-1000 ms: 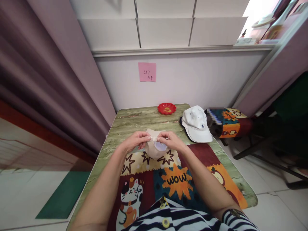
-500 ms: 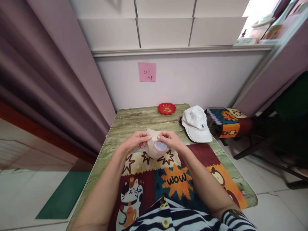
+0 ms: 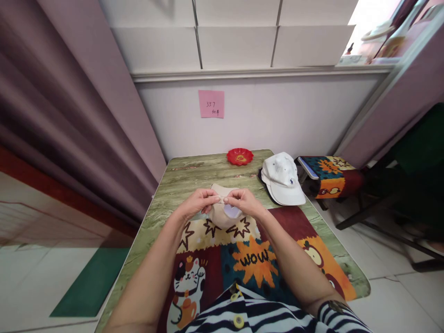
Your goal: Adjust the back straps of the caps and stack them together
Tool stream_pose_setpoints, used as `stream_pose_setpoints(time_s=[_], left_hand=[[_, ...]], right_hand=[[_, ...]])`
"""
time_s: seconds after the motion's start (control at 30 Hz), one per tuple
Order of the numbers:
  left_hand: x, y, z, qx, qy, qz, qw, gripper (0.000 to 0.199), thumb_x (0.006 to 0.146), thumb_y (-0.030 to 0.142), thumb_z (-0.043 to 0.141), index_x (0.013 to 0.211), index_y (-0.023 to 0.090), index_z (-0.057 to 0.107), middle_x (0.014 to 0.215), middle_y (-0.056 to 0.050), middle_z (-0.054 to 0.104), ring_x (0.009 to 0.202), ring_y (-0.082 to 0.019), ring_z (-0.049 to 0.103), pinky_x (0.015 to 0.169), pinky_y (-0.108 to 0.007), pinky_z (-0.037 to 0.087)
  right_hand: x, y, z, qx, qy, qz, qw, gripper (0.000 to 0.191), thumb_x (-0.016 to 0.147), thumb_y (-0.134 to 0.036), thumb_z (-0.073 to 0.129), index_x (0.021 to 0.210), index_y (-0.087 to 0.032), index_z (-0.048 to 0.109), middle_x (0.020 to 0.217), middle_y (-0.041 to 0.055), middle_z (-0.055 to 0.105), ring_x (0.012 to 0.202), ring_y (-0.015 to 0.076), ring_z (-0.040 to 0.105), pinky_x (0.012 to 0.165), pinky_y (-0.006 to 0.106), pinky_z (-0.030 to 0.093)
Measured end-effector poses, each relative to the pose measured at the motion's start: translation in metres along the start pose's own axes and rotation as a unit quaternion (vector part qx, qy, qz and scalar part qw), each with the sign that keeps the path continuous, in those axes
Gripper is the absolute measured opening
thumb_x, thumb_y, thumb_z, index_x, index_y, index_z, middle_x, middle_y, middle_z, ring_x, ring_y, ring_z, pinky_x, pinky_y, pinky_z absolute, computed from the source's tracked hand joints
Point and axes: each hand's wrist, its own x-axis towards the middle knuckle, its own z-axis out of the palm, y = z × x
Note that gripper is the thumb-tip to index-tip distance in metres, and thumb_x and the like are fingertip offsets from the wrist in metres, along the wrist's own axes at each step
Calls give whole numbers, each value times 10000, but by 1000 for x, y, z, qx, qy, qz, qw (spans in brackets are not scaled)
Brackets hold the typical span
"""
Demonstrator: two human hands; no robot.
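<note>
A beige cap (image 3: 222,219) lies in front of me at the far edge of the patterned mat (image 3: 222,249). Across its opening runs a narrow strap, and something pale lavender shows through the gap below. My left hand (image 3: 203,201) pinches the strap from the left between thumb and fingers. From the other side my right hand (image 3: 243,201) pinches it too, the two thumbs nearly meeting. The fingertips hide how the strap's ends join. To the right a white cap (image 3: 282,175) with a small dark emblem rests on top of a dark cap (image 3: 272,196).
A red scalloped dish (image 3: 239,157) stands at the back of the wood-patterned table (image 3: 187,171). Behind it is a wall with a pink note (image 3: 211,104). On the right a stool (image 3: 329,173) bears a flat pale-edged object (image 3: 308,167). A purple curtain (image 3: 104,92) hangs at left.
Both hands have drawn a little closer together on the strap, thumbs now almost touching. The beige cap stays in place.
</note>
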Motion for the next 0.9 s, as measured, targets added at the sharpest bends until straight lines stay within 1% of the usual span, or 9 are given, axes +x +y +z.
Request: stream_pose_setpoints(time_s=[0.17,0.3,0.37,0.47,0.53,0.63,0.73,0.83,0.9], left_hand=[[-4,-7,-10,-7,16,-17,1000,343,738,462,756,758,133,659,448,54,481,385,-50,365,421,-189,210],[-7,-9,-12,-5,21,-24,999,349,741,469,751,795,132,676,454,49,495,396,-59,389,431,-188,248],[-8,-8,-12,0,11,-18,1000,348,762,471,734,821,132,681,467,45,507,411,-64,404,443,-188,278],[-10,-7,-13,9,-13,-11,1000,331,786,461,717,832,135,683,501,34,533,442,-68,434,471,-187,313],[-10,-9,-14,12,-8,-8,1000,324,774,455,729,802,135,681,494,34,528,439,-66,426,466,-186,297],[-9,-12,-14,11,26,-9,1000,331,735,452,758,753,132,677,459,39,504,410,-60,390,441,-187,253],[-8,-16,-14,12,37,-19,999,352,715,467,771,737,128,677,439,35,500,395,-67,387,433,-196,256],[-11,-18,-17,8,55,-16,998,362,726,485,757,730,135,664,441,35,504,403,-70,394,445,-198,275],[-15,-20,-21,13,63,-10,998,362,755,499,730,743,144,657,460,37,512,418,-71,399,455,-195,282]], right_hand=[[-3,18,-16,37,-13,29,999,349,769,-483,701,722,-137,685,598,-28,554,531,78,399,517,214,268],[-8,25,-21,65,-22,26,997,362,780,-492,694,739,-133,680,611,-28,553,530,72,370,513,213,240],[-11,24,-21,67,-30,23,997,362,792,-496,684,768,-134,687,638,-23,569,542,74,385,519,212,252],[-14,21,-23,51,-70,28,996,369,810,-502,668,831,-136,712,662,-16,590,545,76,397,513,212,253],[-15,19,-24,38,-81,27,996,367,809,-495,671,825,-132,725,670,-8,609,557,79,419,520,210,266],[-15,18,-24,31,-65,22,997,363,801,-491,678,782,-132,729,674,0,630,575,88,460,537,210,297],[-14,17,-25,25,-58,21,998,371,805,-500,671,778,-134,725,673,3,637,592,100,492,547,210,324],[-17,17,-29,25,-82,21,996,369,795,-494,688,869,-135,727,730,5,658,639,113,540,584,211,370],[-20,19,-34,9,-104,26,994,395,742,-473,744,957,-141,725,787,9,683,692,135,582,628,221,412]])
